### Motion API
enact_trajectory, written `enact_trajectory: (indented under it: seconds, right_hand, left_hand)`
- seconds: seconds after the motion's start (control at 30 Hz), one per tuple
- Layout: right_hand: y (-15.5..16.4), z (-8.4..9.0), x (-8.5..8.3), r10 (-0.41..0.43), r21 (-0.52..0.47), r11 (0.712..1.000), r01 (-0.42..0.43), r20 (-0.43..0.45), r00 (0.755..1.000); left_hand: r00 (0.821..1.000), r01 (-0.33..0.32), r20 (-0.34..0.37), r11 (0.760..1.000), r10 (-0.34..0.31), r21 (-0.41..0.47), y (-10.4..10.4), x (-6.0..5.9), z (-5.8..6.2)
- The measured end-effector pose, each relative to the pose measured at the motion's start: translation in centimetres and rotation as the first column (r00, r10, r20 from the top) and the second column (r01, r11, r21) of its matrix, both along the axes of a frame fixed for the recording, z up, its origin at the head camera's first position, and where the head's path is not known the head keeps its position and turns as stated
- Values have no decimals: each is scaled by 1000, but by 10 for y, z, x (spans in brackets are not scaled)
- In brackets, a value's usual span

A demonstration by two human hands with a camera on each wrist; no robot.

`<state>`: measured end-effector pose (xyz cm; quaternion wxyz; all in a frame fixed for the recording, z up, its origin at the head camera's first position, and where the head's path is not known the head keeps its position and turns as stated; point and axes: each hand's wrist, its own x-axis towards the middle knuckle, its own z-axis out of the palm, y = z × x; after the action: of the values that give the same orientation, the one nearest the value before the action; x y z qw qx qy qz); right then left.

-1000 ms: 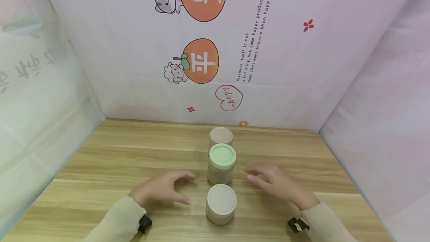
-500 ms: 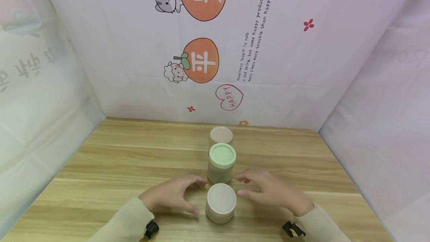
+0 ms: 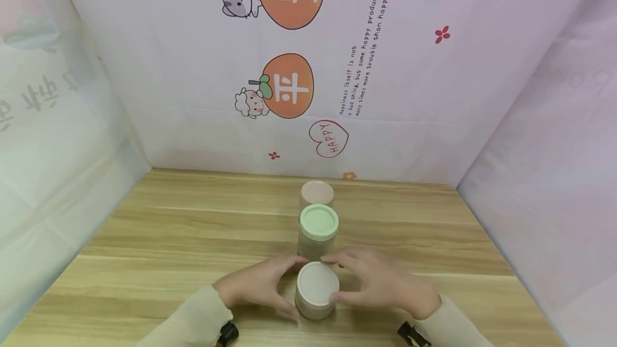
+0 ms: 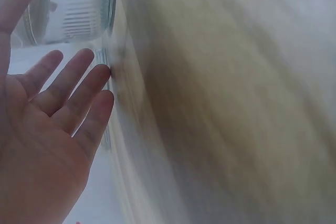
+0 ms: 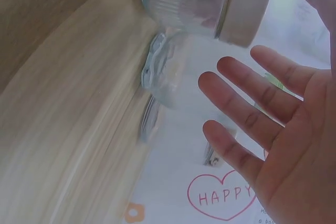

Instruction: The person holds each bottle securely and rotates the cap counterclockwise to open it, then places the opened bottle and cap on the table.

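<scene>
Both hands (image 3: 324,285) flanking, maybe touching, nearest jar (image 3: 316,291).

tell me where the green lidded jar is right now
In the head view the green-lidded jar stands mid-table, middle of a row, between the pink-lidded jar behind and the white-lidded jar in front.

The left hand (image 4: 47,129) is spread open, fingers straight, beside a ribbed clear jar (image 4: 73,9) on blurred wood.

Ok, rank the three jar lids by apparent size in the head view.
1. White lid, largest, though nearest the camera.
2. Green lid, slightly smaller.
3. Pink lid, smallest, but farthest away.
True sizes may match.
</scene>
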<state>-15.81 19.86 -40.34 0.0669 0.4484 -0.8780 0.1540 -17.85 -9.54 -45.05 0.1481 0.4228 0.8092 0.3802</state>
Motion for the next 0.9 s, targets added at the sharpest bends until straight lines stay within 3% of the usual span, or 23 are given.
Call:
enact_trajectory:
  seconds: [0.5,0.9]
  right_hand:
    - [-16,-2,6,32,-7,999,-33,-95,995]
    - [-30,-7,11,-70,-1,997,71,-130,989]
  left_hand:
    - [996,83,20,994,-85,73,15,-4,-8]
    - [996,85,26,992,-88,90,20,-2,-12]
